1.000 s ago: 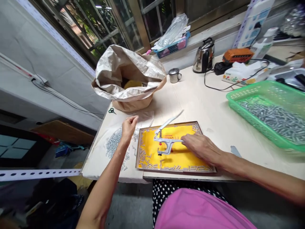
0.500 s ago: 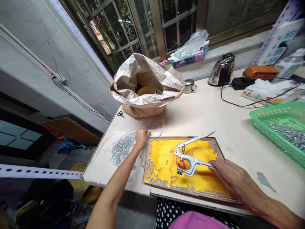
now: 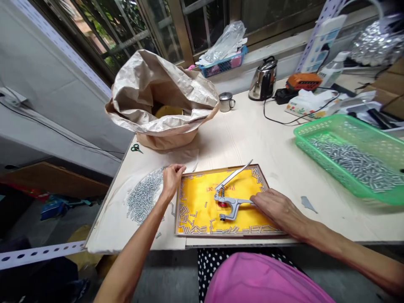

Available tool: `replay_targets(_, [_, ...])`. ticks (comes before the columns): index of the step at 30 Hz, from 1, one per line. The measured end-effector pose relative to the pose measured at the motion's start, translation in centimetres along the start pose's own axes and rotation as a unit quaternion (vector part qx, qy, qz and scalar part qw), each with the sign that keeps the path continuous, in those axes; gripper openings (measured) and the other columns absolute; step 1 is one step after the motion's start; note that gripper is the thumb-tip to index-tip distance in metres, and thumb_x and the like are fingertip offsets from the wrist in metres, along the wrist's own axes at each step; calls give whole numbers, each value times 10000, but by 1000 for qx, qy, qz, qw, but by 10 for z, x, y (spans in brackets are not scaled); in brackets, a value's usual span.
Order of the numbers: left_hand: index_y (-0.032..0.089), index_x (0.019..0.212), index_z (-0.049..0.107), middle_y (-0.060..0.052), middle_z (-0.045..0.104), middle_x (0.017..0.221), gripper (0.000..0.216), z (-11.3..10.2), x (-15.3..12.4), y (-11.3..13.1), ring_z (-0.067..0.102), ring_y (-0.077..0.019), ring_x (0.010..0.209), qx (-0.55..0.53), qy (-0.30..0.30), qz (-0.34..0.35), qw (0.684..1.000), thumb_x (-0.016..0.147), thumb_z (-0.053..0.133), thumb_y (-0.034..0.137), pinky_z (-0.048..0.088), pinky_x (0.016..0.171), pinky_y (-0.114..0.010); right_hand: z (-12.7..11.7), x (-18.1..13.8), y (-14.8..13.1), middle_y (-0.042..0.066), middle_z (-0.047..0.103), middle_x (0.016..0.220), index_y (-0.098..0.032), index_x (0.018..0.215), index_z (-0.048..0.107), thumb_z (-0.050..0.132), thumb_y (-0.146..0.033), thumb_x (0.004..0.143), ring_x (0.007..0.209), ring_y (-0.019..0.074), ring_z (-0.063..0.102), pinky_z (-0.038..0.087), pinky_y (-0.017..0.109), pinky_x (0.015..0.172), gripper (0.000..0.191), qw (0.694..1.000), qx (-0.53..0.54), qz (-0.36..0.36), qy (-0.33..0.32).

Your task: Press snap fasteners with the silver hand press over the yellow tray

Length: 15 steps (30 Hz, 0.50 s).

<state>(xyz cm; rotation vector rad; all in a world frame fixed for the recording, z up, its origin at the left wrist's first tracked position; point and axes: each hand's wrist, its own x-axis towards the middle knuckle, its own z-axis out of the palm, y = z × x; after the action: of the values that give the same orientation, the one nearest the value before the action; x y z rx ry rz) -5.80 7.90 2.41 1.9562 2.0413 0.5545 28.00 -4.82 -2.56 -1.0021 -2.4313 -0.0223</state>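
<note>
My right hand [image 3: 279, 208] is closed around the lower handle of silver snap-fastener pliers [image 3: 233, 207]. Their jaws stand apart over a shallow tray [image 3: 176, 210] with a yellow bottom. Small silver tube-like pieces [image 3: 189, 229] lie along the inner edges of this tray. At its far left corner, my left hand [image 3: 171, 181] has its fingertips pinched together; whatever is between them is too small or hidden to make out. Beside that hand, a heap of similar metal pieces [image 3: 143, 198] spreads over a pale cloth.
A large open paper bag [image 3: 167, 136] stands behind the heap, with green scissors [image 3: 136, 148] to its left. Farther right are a lidded metal mug [image 3: 226, 102], a kettle [image 3: 263, 80] and a green basket [image 3: 344, 185] of metal pieces. A grey scrap [image 3: 308, 204] lies nearby.
My view has swung to the right, so more of the green basket shows. The right hand keeps its hold on the pliers above the tray. The left hand stays pinched near the tray corner.
</note>
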Motion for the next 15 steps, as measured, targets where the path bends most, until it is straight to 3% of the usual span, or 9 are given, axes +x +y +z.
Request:
replay_targets(3, [164, 872, 764, -54, 760, 834, 207, 9, -49, 30, 688, -194, 768, -167, -68, 18, 983, 843, 654, 337, 507, 703, -270, -2, -4, 3, -14, 535, 699, -194, 853, 517, 323, -143, 1025, 629, 143, 447, 312, 293, 680, 264, 1000, -18, -6, -10])
replay_targets(5, [175, 835, 761, -48, 762, 835, 149, 23, -81, 45, 693, -185, 770, -192, -95, 47, 976, 837, 669, 293, 513, 716, -268, -2, -6, 4, -11, 545, 711, -192, 853, 516, 312, -129, 1022, 632, 144, 443, 312, 295, 694, 272, 1000, -22, -2, -21])
replay_targets(9, [183, 839, 746, -50, 739, 817, 113, 49, -120, 51, 675, -178, 766, -125, -102, 127, 979, 870, 645, 223, 519, 739, -283, -1, -10, 6, -10, 546, 717, -190, 851, 509, 303, -112, 1020, 637, 145, 449, 310, 294, 709, 277, 999, -16, 8, -29])
replay_targets(12, [172, 883, 734, -70, 718, 840, 132, 59, -129, 46, 664, -195, 807, -59, -108, 179, 976, 896, 606, 204, 523, 759, -305, -1, -12, 6, -9, 551, 718, -192, 845, 512, 308, -98, 1013, 645, 147, 459, 304, 294, 703, 280, 999, -15, 7, -33])
replay_targets(15, [160, 905, 725, -87, 704, 881, 167, 59, -131, 44, 657, -203, 832, -40, -123, 181, 975, 907, 559, 179, 523, 770, -319, -2, -11, 6, -3, 559, 714, -191, 853, 530, 323, -102, 1009, 647, 155, 454, 299, 301, 697, 273, 999, -35, -4, -18])
